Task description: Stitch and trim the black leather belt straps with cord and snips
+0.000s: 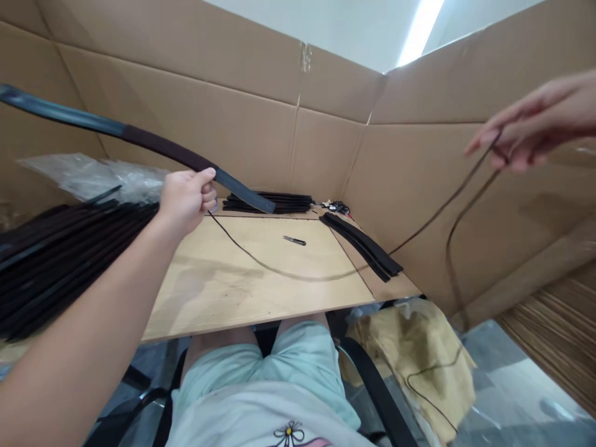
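Observation:
My left hand [186, 202] grips a long black tube [242, 189] that rises to the upper left and has a dark maroon sleeve [162, 146] on part of it. My right hand [535, 124], a little blurred, pinches a thin brown cable [442, 208] high at the right. The cable sags across a plywood board [233, 285] towards my left hand and appears to enter the tube's end, though that spot is partly hidden. A second strand [449, 254] loops down past the board's right side.
A thick bundle of black tubes [60, 267] lies at the left, with a plastic bag [88, 180] behind it. On the board are a small cutter [294, 240] and black strips [361, 242], with another stack [267, 202] at the back. Cardboard walls surround the board. A yellow cloth [410, 360] lies below.

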Tool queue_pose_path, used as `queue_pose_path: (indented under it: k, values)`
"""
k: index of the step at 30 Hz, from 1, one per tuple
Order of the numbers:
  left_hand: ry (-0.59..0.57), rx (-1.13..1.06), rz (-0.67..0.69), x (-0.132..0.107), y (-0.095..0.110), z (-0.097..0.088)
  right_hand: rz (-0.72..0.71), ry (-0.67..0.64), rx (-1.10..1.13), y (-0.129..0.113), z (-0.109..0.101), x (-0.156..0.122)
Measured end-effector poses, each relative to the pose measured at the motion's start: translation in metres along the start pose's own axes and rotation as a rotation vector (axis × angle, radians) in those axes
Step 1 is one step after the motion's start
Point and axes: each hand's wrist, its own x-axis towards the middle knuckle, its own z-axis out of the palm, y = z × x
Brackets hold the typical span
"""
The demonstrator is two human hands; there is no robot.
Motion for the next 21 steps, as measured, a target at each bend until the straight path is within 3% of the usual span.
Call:
queue_pose_path:
  k: [3, 5, 6, 10, 11, 12, 13, 14, 18, 21]
  values:
    - [0.005, -0.004, -0.026, -0.002, -0.007, -0.006, 0.061, -0.403, -0.01, -0.032, 0.036, 0.002]
    - [-0.004, -0.013, -0.047, -0.004, -0.015, -0.009, 0.044, -0.323, -0.048, -0.054, 0.069, 0.004]
    - [-0.018, -0.018, -0.059, -0.006, -0.019, -0.009, -0.03, -0.26, -0.071, -0.066, 0.087, 0.006]
    - [-0.123, -0.05, -0.119, -0.013, -0.036, -0.004, -0.305, -0.341, 0.052, -0.12, 0.164, 0.005]
    - [-0.153, -0.061, -0.13, -0.016, -0.04, -0.001, -0.385, -0.378, 0.139, -0.136, 0.185, 0.004]
    - [-0.178, -0.073, -0.139, -0.018, -0.043, 0.001, -0.498, -0.423, 0.365, -0.152, 0.207, 0.001]
    - [-0.205, -0.083, -0.148, -0.021, -0.046, 0.003, -0.576, -0.422, 0.617, -0.169, 0.229, -0.001]
    - [-0.232, -0.091, -0.156, -0.023, -0.049, 0.005, -0.611, -0.404, 0.717, -0.187, 0.25, -0.004]
    - [-0.337, -0.085, -0.204, -0.032, -0.056, 0.008, -0.727, -0.431, 0.962, -0.252, 0.32, -0.017]
    - [-0.394, -0.066, -0.247, -0.036, -0.058, 0.004, -0.781, -0.627, 1.054, -0.279, 0.35, -0.027]
